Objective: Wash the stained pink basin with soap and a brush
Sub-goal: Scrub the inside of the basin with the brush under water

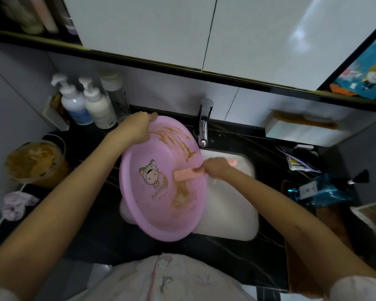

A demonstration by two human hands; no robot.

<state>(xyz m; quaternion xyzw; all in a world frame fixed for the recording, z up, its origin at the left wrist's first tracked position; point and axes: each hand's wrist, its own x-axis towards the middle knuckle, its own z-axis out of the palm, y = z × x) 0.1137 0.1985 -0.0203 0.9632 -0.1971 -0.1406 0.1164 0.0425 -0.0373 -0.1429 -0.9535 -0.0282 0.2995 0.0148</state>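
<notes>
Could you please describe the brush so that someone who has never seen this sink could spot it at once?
Start at the white sink, where a tilted pink basin is held by the left hand. Inside the basin, the right hand grips the brush. It is a flat salmon-pink bar, paler than the brown stains nearby.

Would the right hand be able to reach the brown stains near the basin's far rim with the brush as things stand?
Probably yes: the right hand holds the brush inside the tilted pink basin, and nothing lies between it and the stains.
</notes>
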